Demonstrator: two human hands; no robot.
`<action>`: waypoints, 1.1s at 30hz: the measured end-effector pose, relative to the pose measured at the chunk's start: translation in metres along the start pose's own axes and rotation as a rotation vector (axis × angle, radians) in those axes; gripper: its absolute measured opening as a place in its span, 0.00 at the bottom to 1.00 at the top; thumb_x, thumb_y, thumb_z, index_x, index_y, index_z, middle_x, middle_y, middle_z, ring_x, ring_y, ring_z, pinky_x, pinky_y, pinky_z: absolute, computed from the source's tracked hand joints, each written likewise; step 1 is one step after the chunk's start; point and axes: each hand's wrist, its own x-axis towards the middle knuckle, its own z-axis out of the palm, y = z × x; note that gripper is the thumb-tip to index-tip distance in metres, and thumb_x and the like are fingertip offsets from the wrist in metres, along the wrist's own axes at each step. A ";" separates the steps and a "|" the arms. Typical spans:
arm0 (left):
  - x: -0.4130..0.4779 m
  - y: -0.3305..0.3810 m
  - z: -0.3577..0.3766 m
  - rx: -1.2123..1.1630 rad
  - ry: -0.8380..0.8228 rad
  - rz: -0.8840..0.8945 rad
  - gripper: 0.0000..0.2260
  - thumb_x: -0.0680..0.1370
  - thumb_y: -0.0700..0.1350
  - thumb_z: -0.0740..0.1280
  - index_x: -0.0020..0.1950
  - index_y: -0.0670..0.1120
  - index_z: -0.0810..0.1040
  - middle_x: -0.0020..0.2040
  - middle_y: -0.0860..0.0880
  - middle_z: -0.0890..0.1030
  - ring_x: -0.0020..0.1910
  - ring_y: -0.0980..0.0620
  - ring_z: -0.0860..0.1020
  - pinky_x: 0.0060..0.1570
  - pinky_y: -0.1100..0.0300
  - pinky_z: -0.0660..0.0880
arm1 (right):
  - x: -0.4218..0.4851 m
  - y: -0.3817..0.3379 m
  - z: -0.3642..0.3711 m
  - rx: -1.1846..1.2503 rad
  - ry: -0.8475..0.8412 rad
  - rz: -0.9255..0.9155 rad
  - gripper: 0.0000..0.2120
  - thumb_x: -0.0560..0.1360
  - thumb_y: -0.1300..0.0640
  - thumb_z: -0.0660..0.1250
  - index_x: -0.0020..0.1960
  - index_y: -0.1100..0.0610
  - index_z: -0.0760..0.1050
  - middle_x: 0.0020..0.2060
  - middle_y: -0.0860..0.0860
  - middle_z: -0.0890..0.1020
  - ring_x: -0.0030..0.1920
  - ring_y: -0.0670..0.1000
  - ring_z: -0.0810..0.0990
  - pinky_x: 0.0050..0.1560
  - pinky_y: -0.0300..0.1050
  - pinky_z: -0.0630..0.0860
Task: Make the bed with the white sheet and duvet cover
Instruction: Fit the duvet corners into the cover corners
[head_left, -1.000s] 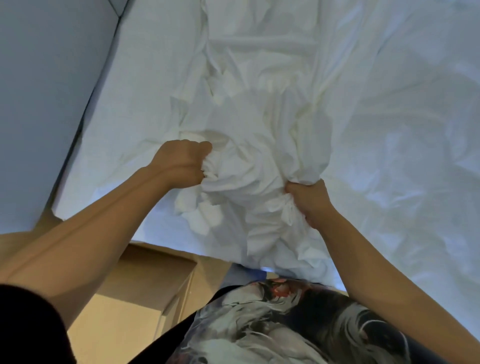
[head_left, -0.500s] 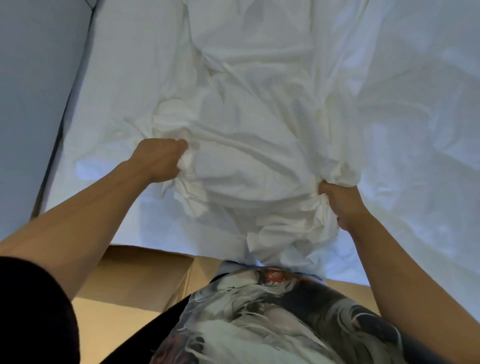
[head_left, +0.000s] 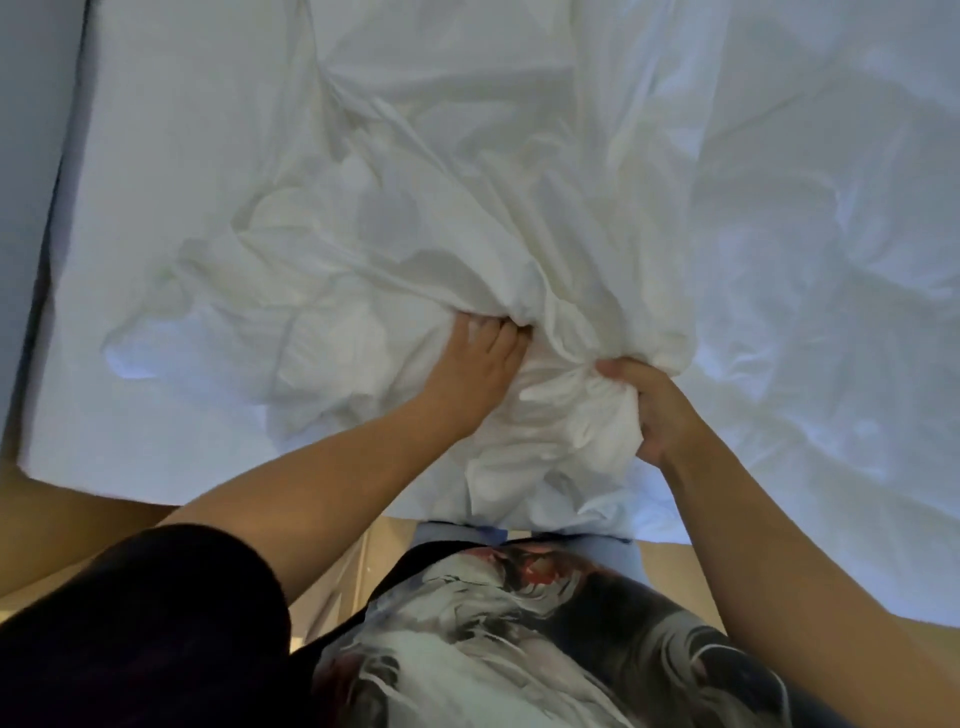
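Cloth: white cloth (head_left: 415, 260), heaped and deeply creased, lies across the middle of the bed. Its nearest bunch sits at the near edge, just ahead of the person's patterned shirt (head_left: 519, 649). Whether it is the sheet or the duvet cover cannot be told.
Bed: the mattress (head_left: 145, 182) shows flat and pale to the left of the heap, with its left side close against the wall (head_left: 26, 156). More rumpled white bedding covers the right side.
Left grip: the left hand (head_left: 480, 364) lies palm down on the heap with its fingers pushed under a thick fold. The tips are hidden, so I cannot tell whether they have closed on it.
Right grip: the right hand (head_left: 660, 410) is clenched round a fat wad of the same cloth, thumb on top and fingers curled beneath, just right of the left hand.
Step, as judged: feeling through the heap for an edge or corner so that the cloth can be spread.
Progress, as judged: early; nothing lies flat or tucked yet.
Risk, tangling: both hands sit close together in the thick of the bunch, so a pull from there would likely tighten the twist rather than open it.
Risk, wrong layer: taking several layers at once could keep the true edge buried.
Risk, sliding: a tug toward the body could drag the heap off the near edge.
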 end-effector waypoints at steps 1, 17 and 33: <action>0.007 -0.003 0.001 0.041 -0.028 -0.024 0.32 0.64 0.49 0.73 0.66 0.43 0.71 0.60 0.45 0.75 0.59 0.43 0.71 0.60 0.40 0.69 | 0.000 0.003 0.000 0.039 -0.034 0.011 0.15 0.61 0.61 0.71 0.48 0.59 0.78 0.37 0.53 0.84 0.38 0.52 0.84 0.41 0.47 0.81; 0.008 -0.063 -0.083 -0.422 -0.231 -0.118 0.20 0.75 0.39 0.62 0.67 0.46 0.69 0.61 0.47 0.75 0.56 0.44 0.75 0.47 0.56 0.69 | -0.006 -0.018 -0.001 -0.090 0.154 -0.208 0.24 0.64 0.50 0.76 0.59 0.53 0.78 0.52 0.48 0.84 0.53 0.51 0.82 0.58 0.52 0.76; -0.001 -0.079 -0.079 -0.369 -0.166 -0.221 0.18 0.72 0.45 0.67 0.62 0.48 0.73 0.57 0.49 0.78 0.53 0.45 0.77 0.43 0.56 0.72 | -0.020 -0.026 -0.074 -0.198 0.249 -0.108 0.31 0.62 0.43 0.77 0.62 0.51 0.76 0.53 0.50 0.83 0.55 0.56 0.80 0.63 0.61 0.71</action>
